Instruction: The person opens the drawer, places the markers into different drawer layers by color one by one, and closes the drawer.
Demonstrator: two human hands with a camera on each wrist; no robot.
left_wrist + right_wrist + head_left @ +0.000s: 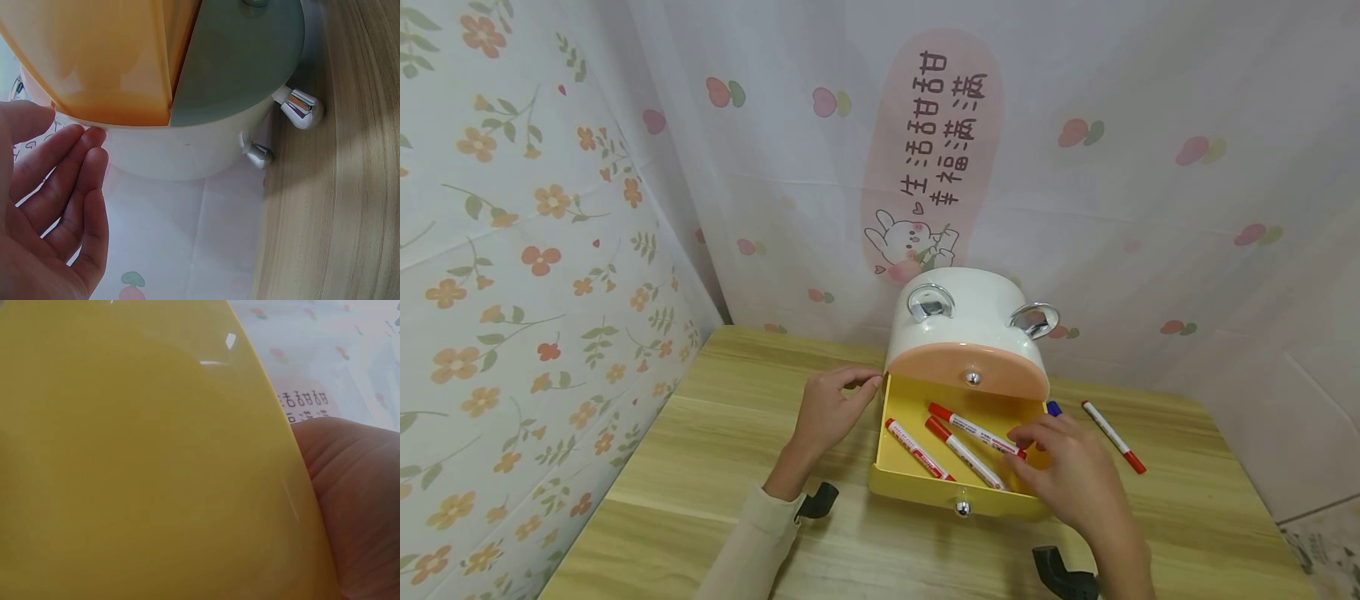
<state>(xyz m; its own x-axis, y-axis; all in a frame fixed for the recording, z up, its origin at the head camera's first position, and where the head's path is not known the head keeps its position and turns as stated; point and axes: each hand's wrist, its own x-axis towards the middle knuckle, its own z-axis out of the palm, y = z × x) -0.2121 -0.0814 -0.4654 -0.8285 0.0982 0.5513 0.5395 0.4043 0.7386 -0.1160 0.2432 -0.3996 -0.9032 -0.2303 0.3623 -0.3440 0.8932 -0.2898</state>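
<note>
A round white drawer box stands on the table with its yellow drawer pulled out. Three red-capped markers lie in the drawer: a short one at left, a middle one and an upper one. My right hand reaches over the drawer's right side, thumb and forefinger pinching the upper marker's right end. The right wrist view shows mostly yellow drawer wall. My left hand is at the box's left edge; its fingertips rest against the white rim, fingers loosely extended.
Right of the box, another red-capped marker lies on the table, and a blue end shows behind my right hand. Above the open drawer is a peach front; a grey-green front is below. A curtain hangs behind.
</note>
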